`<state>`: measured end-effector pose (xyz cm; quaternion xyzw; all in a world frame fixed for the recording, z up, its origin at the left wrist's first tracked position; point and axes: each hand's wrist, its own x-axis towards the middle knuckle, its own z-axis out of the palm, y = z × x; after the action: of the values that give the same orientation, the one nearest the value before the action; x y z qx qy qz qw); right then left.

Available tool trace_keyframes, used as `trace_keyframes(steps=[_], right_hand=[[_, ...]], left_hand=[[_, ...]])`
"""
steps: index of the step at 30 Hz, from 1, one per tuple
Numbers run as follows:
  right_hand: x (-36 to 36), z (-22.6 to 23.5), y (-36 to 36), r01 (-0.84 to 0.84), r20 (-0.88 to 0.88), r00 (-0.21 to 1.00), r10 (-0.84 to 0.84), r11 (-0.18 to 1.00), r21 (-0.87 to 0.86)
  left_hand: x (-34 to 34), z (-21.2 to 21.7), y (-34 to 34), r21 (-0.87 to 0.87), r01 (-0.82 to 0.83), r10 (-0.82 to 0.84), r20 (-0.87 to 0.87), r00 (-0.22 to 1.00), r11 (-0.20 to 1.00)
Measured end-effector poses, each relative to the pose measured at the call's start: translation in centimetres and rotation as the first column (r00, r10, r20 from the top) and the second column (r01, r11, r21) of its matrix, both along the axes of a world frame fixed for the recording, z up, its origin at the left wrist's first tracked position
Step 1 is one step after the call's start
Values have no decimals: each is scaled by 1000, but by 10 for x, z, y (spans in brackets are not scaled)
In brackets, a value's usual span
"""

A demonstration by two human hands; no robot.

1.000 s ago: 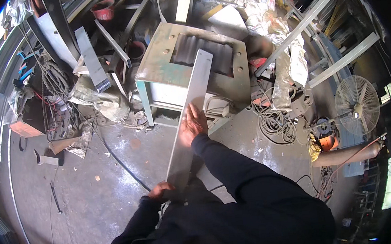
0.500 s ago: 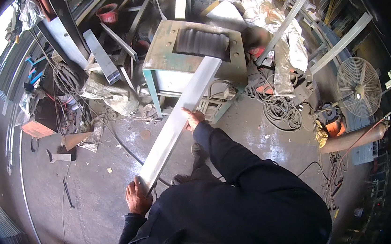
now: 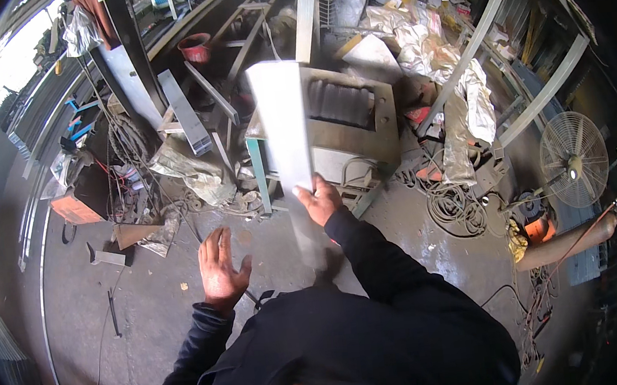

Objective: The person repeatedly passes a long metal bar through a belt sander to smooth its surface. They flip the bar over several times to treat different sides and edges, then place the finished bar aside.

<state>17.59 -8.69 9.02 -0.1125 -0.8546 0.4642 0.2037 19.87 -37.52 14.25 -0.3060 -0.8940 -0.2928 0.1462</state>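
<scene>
A long silvery metal bar [image 3: 282, 132], rectangular in section, stands out in front of me and is blurred by motion. My right hand [image 3: 319, 200] grips it by its right edge, a little below the middle. Its upper end is in front of the left part of a boxy metal machine [image 3: 356, 143] with a dusty top. Left of the bar and apart from it, my left hand [image 3: 224, 269] is empty, with fingers stretched out and thumb spread.
Coiled cables [image 3: 455, 212] lie right of the machine, near a round fan [image 3: 573, 159] and a gas cylinder [image 3: 573, 240]. A red bucket [image 3: 195, 48] is at the back left. An orange-sided box [image 3: 77, 208] and an angled metal offcut [image 3: 109, 258] lie on the left floor.
My left hand has let go of the bar's near end. The bar has swung from a slant to nearly upright in view, its far end moving left, still in my right hand.
</scene>
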Motion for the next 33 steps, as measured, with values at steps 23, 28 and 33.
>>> trace_keyframes(steps=[23, 28, 33], right_hand=[[-2, 31, -6, -816, 517, 556, 652, 308, 489], [-9, 33, 6, -565, 255, 799, 544, 536, 627], [0, 2, 5, -199, -2, 968, 249, 778, 596]], left_hand=[[25, -90, -46, 215, 148, -240, 953, 183, 965], [10, -91, -31, 187, 87, -197, 972, 131, 979], [-20, -80, 11, 354, 39, -356, 924, 139, 934]])
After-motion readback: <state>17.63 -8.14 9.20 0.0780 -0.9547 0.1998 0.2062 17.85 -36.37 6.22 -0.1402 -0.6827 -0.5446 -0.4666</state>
